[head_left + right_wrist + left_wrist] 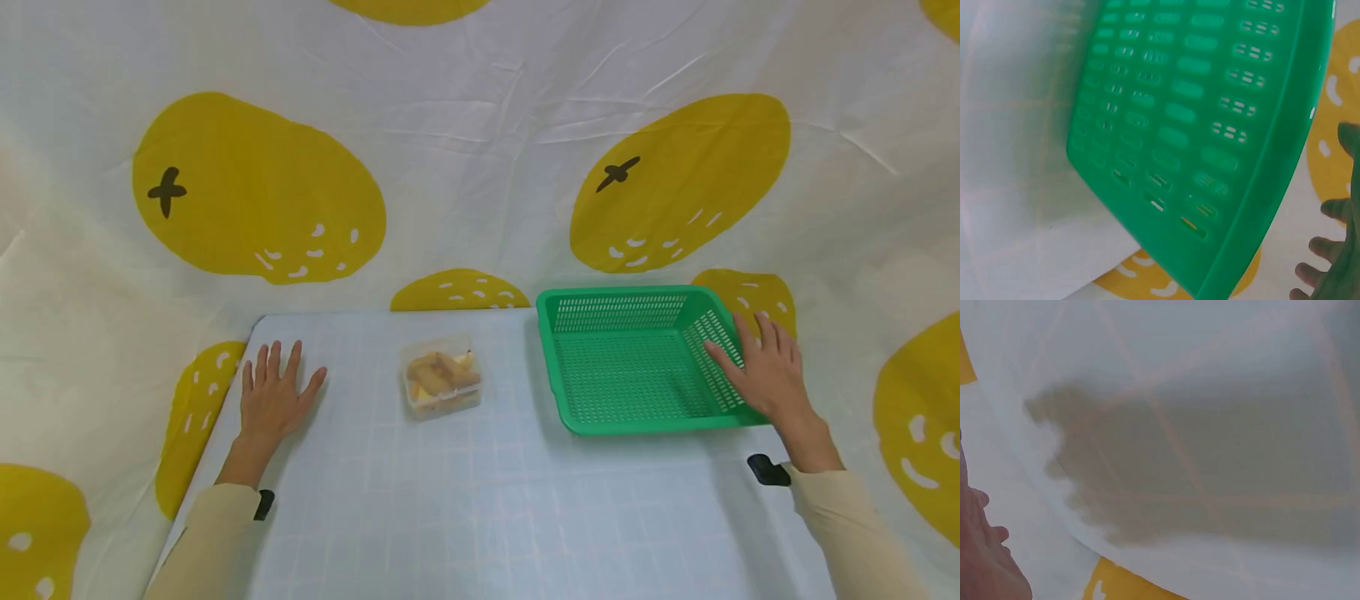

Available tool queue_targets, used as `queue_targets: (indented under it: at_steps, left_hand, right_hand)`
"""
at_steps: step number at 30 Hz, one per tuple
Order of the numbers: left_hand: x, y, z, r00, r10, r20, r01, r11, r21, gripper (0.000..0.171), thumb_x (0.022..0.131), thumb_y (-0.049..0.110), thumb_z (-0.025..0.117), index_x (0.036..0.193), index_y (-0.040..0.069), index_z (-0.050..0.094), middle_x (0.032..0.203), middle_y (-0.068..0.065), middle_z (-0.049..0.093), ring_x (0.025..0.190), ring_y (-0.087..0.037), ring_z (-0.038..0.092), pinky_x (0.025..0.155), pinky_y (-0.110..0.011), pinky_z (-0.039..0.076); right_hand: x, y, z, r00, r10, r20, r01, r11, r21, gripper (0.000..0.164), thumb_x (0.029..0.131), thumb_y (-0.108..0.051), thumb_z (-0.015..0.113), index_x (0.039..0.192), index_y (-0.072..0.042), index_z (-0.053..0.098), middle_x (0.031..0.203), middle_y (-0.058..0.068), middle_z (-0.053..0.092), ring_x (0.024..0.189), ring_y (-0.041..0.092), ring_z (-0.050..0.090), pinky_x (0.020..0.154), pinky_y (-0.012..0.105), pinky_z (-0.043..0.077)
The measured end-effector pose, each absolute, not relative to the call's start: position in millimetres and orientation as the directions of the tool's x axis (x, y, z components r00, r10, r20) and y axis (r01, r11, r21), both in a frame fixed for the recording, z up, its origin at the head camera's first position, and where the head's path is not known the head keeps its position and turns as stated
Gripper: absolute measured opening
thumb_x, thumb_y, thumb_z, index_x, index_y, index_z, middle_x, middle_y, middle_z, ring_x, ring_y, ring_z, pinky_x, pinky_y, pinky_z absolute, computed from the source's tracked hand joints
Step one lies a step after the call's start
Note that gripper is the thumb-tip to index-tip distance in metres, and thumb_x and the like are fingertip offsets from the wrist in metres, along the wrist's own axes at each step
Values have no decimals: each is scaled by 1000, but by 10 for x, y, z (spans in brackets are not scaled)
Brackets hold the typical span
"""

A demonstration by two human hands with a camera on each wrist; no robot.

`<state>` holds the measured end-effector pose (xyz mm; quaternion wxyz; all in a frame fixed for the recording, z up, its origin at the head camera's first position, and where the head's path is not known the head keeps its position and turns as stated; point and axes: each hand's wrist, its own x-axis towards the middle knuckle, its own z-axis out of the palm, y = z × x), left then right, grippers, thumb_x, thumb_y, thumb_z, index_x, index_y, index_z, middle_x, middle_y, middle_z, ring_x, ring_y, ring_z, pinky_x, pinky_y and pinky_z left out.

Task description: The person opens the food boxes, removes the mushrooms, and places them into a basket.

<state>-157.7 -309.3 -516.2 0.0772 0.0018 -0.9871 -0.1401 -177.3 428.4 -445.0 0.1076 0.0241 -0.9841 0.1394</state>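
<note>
My left hand [272,404] hovers over the left side of the table, fingers straight and spread, holding nothing. Its shadow lies on the cloth in the left wrist view, where part of the hand [988,550] shows at the lower left. My right hand [772,375], fingers also extended, overlaps the right rim of a green plastic basket [622,425]. The right wrist view has that hand [1341,262] beside the slotted basket wall [1179,112], apart from its rim. Between the hands, nearer the left, sits a small clear plastic container [442,402] of tan and pale yellow pieces.
A pale checked cloth [420,517] covers the table. White fabric with large yellow fruit prints [262,192] hangs behind and around it. The table's left edge [197,483] runs beneath the left forearm.
</note>
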Motion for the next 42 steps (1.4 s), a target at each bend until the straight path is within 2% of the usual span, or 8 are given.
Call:
queue_targets:
  at_steps: [5, 10, 14, 17, 21, 26, 34, 42]
  left_hand:
    - [-1568, -3041, -5104, -978, -31, 205, 26, 962, 271, 70, 106, 46, 45, 154, -3, 32, 156, -37, 24, 147, -54, 14, 120, -66, 4]
    - [-1599, -2920, -5048, -950, -27, 311, 65, 958, 280, 60, 104, 33, 55, 144, -9, 43, 144, -38, 38, 140, -55, 28, 116, -68, 19]
    - [-1624, -2794, -5023, -931, -50, 362, 72, 947, 314, 53, 104, 28, 57, 138, -11, 48, 138, -37, 45, 134, -53, 36, 114, -66, 26]
    - [-1636, -2694, -5007, -919, -78, 386, 69, 933, 352, 50, 104, 26, 58, 136, -12, 51, 135, -35, 49, 130, -52, 41, 112, -64, 30]
    - [-1654, -2563, -4976, -907, -102, 408, 76, 914, 398, 46, 105, 26, 57, 133, -10, 54, 132, -34, 53, 126, -51, 46, 108, -63, 35]
    - [-1679, -2413, -4940, -904, -124, 409, 78, 893, 443, 43, 105, 26, 57, 132, -8, 56, 131, -31, 55, 123, -49, 49, 105, -63, 39]
    - [-1724, -2195, -4905, -900, -133, 414, 104, 859, 501, 42, 106, 28, 57, 131, -6, 60, 126, -29, 58, 116, -47, 55, 97, -60, 46]
    - [-1740, -2000, -4894, -913, -154, 378, 118, 788, 605, 43, 107, 31, 55, 131, -4, 62, 125, -25, 60, 115, -43, 57, 94, -59, 49]
  right_hand:
    - [-1770, 4192, -4445, -947, -14, 322, -109, 954, -281, 75, 106, -50, 48, 154, 5, 31, 154, 38, 25, 141, 58, 20, 118, 71, 9]
    - [-1757, 4081, -4430, -923, 10, 384, -124, 939, -322, 64, 105, -35, 57, 149, 9, 38, 149, 38, 35, 137, 58, 29, 118, 69, 16]
    - [-1763, 3974, -4411, -879, -9, 477, -200, 914, -352, 52, 97, -15, 67, 137, 13, 49, 137, 39, 47, 124, 58, 43, 106, 71, 30]
    - [-1762, 3883, -4396, -835, -37, 549, -273, 894, -355, 46, 90, -5, 71, 129, 14, 56, 128, 38, 54, 115, 58, 49, 96, 71, 36]
    - [-1736, 3769, -4362, -818, -34, 574, -293, 884, -364, 43, 89, -4, 73, 127, 12, 59, 126, 37, 57, 115, 58, 52, 95, 70, 38]
    - [-1700, 3649, -4339, -833, -12, 553, -281, 870, -404, 40, 93, -5, 70, 129, 8, 59, 127, 36, 57, 116, 57, 51, 92, 72, 38]
    - [-1680, 3441, -4333, -854, -16, 520, -285, 851, -442, 39, 97, -6, 67, 131, 9, 58, 129, 33, 57, 120, 53, 52, 96, 69, 41]
    - [-1681, 3256, -4334, -832, -52, 552, -357, 812, -462, 37, 96, -3, 67, 129, 11, 59, 121, 32, 61, 109, 48, 57, 90, 63, 44]
